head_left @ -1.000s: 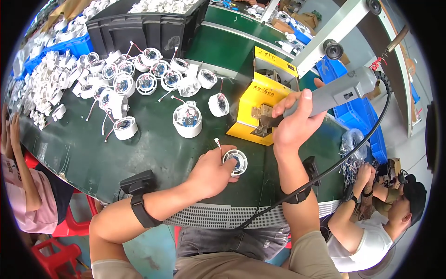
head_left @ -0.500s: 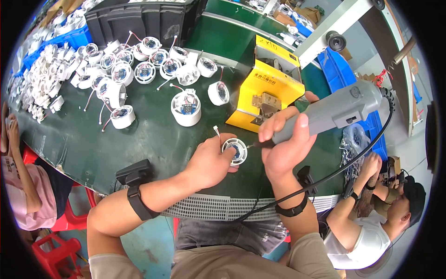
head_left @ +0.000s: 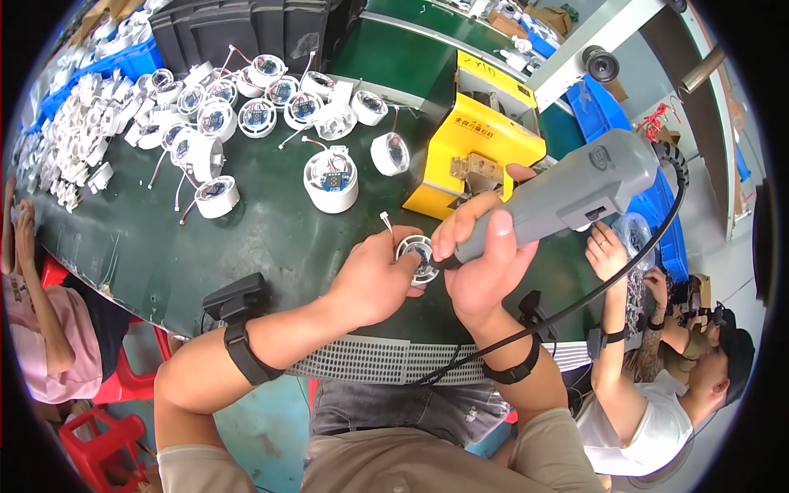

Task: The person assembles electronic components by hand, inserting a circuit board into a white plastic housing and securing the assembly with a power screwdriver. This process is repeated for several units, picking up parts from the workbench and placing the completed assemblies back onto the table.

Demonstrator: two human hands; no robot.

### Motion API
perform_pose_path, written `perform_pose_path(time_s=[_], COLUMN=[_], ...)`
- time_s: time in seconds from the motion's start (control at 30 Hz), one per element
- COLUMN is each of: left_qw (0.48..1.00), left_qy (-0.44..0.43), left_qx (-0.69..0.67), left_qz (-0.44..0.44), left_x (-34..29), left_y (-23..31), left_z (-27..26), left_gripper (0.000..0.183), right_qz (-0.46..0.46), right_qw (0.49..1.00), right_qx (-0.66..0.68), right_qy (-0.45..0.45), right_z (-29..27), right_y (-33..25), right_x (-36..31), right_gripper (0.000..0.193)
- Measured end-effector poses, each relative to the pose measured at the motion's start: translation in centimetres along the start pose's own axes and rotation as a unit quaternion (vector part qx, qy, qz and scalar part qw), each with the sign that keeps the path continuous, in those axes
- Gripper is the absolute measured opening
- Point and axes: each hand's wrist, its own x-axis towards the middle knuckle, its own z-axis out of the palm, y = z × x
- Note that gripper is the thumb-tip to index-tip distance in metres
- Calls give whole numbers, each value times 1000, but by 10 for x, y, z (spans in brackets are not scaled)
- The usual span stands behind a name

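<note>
My left hand (head_left: 370, 275) grips a small white round housing (head_left: 417, 248) with a blue circuit board inside and a short connector wire standing up. My thumb rests over its face. Wrapped around a grey electric screwdriver (head_left: 567, 197), my right hand (head_left: 485, 271) tilts it so the dark nose meets the right side of the housing. The bit's exact contact is hidden. Beyond my hands stands a larger white cup-shaped housing (head_left: 331, 195) with a blue board. Right of it, a smaller white housing (head_left: 389, 154) lies tipped, next to a yellow box-shaped machine (head_left: 477, 140) with a metal block.
Several wired white housings (head_left: 217, 119) and a pile of white parts (head_left: 70, 135) cover the far left. A black crate (head_left: 238, 37) stands behind them. The screwdriver's black cable (head_left: 604, 297) crosses my right forearm. At right, a co-worker's hand (head_left: 606, 251) is near a plastic bag.
My right hand has brought the screwdriver left and its nose now meets the housing, where there was a gap before. The co-worker at right has raised a hand toward the table.
</note>
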Motion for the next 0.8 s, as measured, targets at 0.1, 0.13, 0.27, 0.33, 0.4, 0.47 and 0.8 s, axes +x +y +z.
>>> perform_pose_path(time_s=[0.1, 0.13, 0.27, 0.33, 0.4, 0.47, 0.8], left_qw=[1000, 1000, 999, 999, 999, 992, 544], left_qy=[7, 7, 13, 18, 32, 13, 410], left_qx=[-1, 8, 36, 28, 7, 118, 683], left_qz=[1, 5, 4, 20, 30, 35, 262], left_x=[-1, -1, -2, -1, 0, -12, -57], left_y=[-1, 0, 3, 0, -5, 13, 77], left_z=[-1, -1, 1, 2, 1, -6, -104], left_gripper=[35, 35, 33, 33, 32, 32, 59], right_qz=[3, -6, -44, -75, -77, -66, 1], right_qw=[1000, 999, 995, 992, 991, 993, 985], right_qx=[11, 16, 17, 11, 15, 38, -138], right_qy=[-24, -38, -87, -97, -108, -89, 98], right_z=[-1, -2, -6, -7, -3, -7, -36], right_y=[3, 4, 7, 15, 11, 5, 1], right_x=[-1, -2, -8, -12, -15, -20, 2], right_gripper=[51, 51, 53, 54, 58, 59, 56])
